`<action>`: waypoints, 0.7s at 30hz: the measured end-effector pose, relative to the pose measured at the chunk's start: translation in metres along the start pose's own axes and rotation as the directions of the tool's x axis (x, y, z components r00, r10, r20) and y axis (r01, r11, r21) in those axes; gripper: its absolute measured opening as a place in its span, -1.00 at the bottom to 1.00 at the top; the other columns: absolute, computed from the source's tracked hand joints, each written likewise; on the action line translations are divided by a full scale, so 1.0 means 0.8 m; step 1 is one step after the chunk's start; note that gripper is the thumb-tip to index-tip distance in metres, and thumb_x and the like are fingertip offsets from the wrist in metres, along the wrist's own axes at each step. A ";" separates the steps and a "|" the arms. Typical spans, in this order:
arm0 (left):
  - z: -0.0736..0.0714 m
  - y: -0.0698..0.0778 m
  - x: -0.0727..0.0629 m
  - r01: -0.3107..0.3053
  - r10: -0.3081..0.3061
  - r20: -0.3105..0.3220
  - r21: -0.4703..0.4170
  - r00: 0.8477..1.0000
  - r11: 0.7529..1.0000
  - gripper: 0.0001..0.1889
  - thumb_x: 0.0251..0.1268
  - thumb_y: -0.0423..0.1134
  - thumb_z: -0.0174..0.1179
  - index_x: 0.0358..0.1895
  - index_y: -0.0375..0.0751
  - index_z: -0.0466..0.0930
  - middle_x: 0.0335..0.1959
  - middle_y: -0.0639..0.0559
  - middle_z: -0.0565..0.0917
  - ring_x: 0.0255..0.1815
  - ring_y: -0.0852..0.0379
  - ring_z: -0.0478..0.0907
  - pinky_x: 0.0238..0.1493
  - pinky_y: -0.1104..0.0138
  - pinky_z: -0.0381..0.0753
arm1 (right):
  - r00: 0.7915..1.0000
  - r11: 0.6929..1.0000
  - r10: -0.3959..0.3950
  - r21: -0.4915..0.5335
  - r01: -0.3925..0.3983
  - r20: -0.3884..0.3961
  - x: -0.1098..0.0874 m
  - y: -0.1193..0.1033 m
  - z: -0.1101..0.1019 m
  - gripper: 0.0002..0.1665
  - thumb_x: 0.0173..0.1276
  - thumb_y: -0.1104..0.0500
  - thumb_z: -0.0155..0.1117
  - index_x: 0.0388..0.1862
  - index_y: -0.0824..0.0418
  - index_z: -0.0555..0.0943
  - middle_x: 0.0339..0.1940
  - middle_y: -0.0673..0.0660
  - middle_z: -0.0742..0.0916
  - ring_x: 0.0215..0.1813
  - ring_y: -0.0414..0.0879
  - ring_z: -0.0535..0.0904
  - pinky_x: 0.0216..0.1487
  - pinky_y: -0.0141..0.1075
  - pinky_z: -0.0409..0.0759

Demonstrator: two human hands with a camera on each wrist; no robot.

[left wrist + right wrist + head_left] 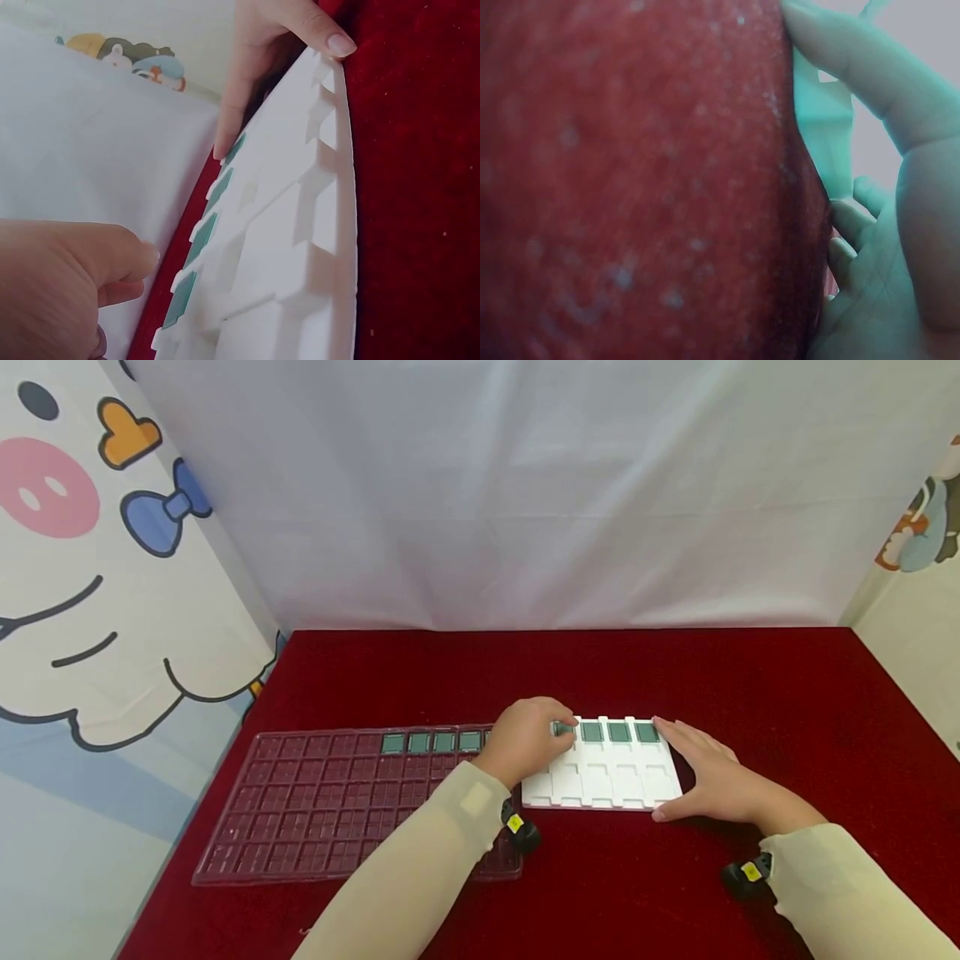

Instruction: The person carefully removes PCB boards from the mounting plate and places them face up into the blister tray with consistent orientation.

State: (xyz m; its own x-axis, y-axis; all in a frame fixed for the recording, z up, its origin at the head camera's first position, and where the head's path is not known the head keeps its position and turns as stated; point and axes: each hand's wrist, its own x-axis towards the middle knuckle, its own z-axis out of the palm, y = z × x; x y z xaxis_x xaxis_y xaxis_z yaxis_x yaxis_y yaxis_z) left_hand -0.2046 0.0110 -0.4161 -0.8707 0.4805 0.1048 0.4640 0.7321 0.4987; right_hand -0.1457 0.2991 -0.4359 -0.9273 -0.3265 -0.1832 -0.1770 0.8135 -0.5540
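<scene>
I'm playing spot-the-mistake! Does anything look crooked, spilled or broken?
Nothing stands out. The visible green squares line up along the far rows of the clear tray and white tray; no spill shows.

Looks bright and evenly lit in the head view, with soft light washing over the far white curtain (555, 510) and leaving its folds faintly grey. Drops to deep red on the cloth (637, 893), with a soft shadow under the right hand (720, 781). Glints in small highlights along the clear tray (315, 810) on the left. Turns dimmer and hazier in the left wrist view, shading the recesses of the white tray (274, 217) pale grey. Blurs badly over the cloth in the right wrist view, tinting the right hand teal and bleaching out on the right.
</scene>
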 end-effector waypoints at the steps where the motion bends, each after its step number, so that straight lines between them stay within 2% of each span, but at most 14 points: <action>1: 0.001 -0.001 0.001 0.005 -0.005 0.003 -0.005 1.000 1.000 -0.77 0.46 -0.13 0.28 0.06 0.05 0.81 0.14 0.19 0.70 0.23 0.21 0.58 0.27 0.33 0.52 | 1.000 1.000 0.000 0.000 0.000 0.000 0.000 0.000 0.000 0.56 -0.10 -0.27 0.68 0.70 0.24 -0.01 0.62 0.44 0.14 0.58 0.43 -0.05 0.40 0.49 -0.10; 8: 0.007 -0.002 0.004 0.038 -0.036 0.032 -0.048 0.999 0.998 -0.78 0.44 -0.15 0.30 0.05 0.05 0.82 0.12 0.19 0.71 0.17 0.23 0.60 0.20 0.34 0.56 | 1.000 1.000 0.002 0.000 -0.002 0.001 -0.001 -0.001 0.000 0.56 -0.09 -0.26 0.68 0.70 0.24 -0.01 0.62 0.44 0.14 0.58 0.43 -0.04 0.40 0.49 -0.10; 21: 0.014 -0.007 0.007 0.050 -0.047 0.033 -0.096 0.998 0.994 -0.78 0.41 -0.19 0.33 0.03 -0.04 0.82 0.07 0.13 0.73 0.15 0.20 0.61 0.20 0.33 0.57 | 1.000 1.000 0.002 -0.002 -0.002 0.005 -0.001 -0.004 -0.002 0.57 -0.09 -0.28 0.68 0.70 0.26 -0.02 0.62 0.45 0.14 0.58 0.44 -0.04 0.40 0.49 -0.11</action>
State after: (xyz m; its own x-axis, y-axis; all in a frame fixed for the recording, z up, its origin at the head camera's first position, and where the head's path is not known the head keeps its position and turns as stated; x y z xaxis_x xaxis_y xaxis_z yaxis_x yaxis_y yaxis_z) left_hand -0.2102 0.0153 -0.4277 -0.8856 0.4615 0.0526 0.4022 0.7053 0.5838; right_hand -0.1449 0.2975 -0.4325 -0.9258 -0.3276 -0.1887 -0.1759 0.8151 -0.5520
